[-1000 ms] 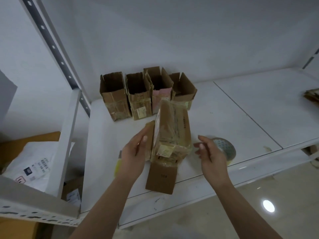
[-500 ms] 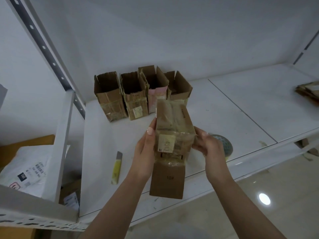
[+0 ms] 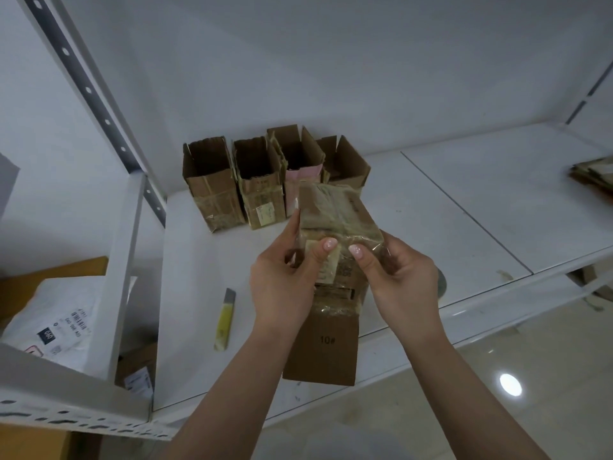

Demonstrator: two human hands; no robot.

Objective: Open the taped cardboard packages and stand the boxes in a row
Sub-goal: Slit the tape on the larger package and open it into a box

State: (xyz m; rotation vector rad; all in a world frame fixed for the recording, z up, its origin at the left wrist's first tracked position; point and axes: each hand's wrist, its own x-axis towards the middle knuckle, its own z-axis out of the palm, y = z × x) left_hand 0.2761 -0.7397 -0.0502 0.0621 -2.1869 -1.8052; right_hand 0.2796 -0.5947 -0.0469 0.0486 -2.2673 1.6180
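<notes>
I've got the taped box (image 3: pixel 335 234) up in both hands, just in front of the row of four opened boxes (image 3: pixel 265 180) at the back of the shelf (image 3: pixel 464 207). Left hand (image 3: pixel 282 287) is wrapped round its left side, thumb pressed on the front label. Right hand (image 3: pixel 401 280) is curled under the right side, thumb on the crinkled tape. One bottom flap (image 3: pixel 323 346) already hangs loose, marked 10#. IMO the trick now: keep thumbs on the tape seam, peel w/o crushing the walls, so it'll stand square. Knife (image 3: pixel 225 318) lies left of the held box if the tape won't give. Tape roll (image 3: pixel 441 283) sits behind my right hand, mostly hidden.
</notes>
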